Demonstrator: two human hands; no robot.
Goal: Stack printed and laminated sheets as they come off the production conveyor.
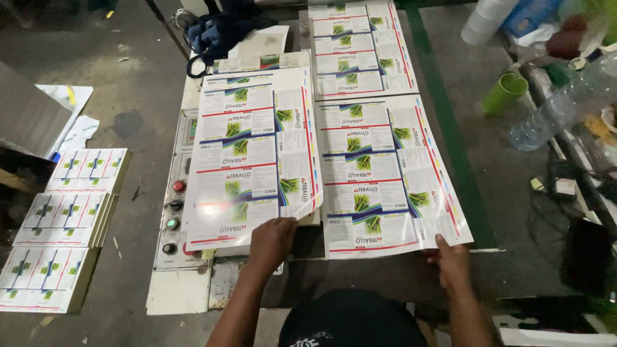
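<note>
**Sheets under both hands at the near edge of the bench**

Left hand [273, 239] sits on the lower edge of the left printed sheet [254, 154], fingers curled over the corner, gripping it lightly. That sheet tops a stack on the machine bench [177, 292], glossy white with green and red print (glare spot low on it). My right hand [450, 260] pinches the near right corner of the right printed sheet [385, 173], thumb on top, fingers under. This one lies just beside the left stack, edges nearly touching, its bottom edge overhanging the bench toward me.

A third sheet [360, 48] lies further up the bench. Control buttons [173, 215] run in a column left of the stack: red, black, green, black. Three piles of smaller printed sheets [64, 212] are on the floor, well to the left. Green cup [504, 93] and clear plastic bottle [556, 109] sit off to the right.
</note>
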